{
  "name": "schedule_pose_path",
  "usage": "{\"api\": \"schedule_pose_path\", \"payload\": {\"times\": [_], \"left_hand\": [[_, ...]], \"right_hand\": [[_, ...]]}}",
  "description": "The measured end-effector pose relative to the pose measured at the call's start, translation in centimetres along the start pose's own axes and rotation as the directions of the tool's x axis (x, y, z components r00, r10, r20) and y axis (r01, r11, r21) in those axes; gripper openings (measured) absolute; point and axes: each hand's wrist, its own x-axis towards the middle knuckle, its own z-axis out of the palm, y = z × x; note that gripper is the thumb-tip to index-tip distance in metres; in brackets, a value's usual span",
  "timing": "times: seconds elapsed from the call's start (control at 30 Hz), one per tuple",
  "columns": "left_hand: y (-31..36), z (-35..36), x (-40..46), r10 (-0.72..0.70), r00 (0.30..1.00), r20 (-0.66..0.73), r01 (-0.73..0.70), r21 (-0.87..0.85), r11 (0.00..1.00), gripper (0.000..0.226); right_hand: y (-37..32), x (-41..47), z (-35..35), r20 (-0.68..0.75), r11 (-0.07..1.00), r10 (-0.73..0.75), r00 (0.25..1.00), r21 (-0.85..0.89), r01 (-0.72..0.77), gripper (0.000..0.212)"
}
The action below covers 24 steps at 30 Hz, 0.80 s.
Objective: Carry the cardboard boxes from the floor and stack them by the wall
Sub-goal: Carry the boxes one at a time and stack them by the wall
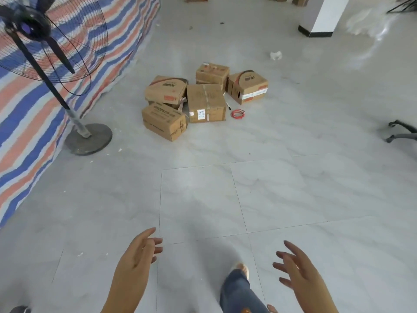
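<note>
Walking up to the box pile, both hands free.

My left hand (137,251) and right hand (295,267) hang ahead of me with fingers (158,241) loosely spread, holding nothing, ready, I judge, for a two-handed lift. The cardboard boxes (206,102) sit well ahead on the tiled floor (282,188), clustered and touching, one resting partly on another at the left. A red wire coil (237,113) and a pen (228,105) lie just beside them; the standing fan (88,138) is off to the left, near the striped tarp (27,123).
</note>
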Motion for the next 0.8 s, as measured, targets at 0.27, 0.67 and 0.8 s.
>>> {"api": "schedule_pose_path", "payload": {"times": [0.27,0.67,0.8], "left_hand": [[4.8,8.9,14.6,-0.018,1.000,-0.017,0.017,-0.034,0.999,0.026],[16.8,24.8,34.9,0.016,0.999,0.045,-0.014,-0.029,0.999,0.027],[17.8,27.3,42.6,-0.033,0.999,0.015,0.033,-0.023,0.999,0.025]], "right_hand": [[-6.8,17.2,-0.5,-0.073,0.998,0.052,0.996,0.046,-0.049,0.033],[-23.3,42.7,-2.8,0.038,0.990,-0.133,0.990,-0.043,0.134,0.030],[-25.0,50.3,-0.9,0.047,0.996,-0.077,0.996,-0.041,0.079,0.030]]}}
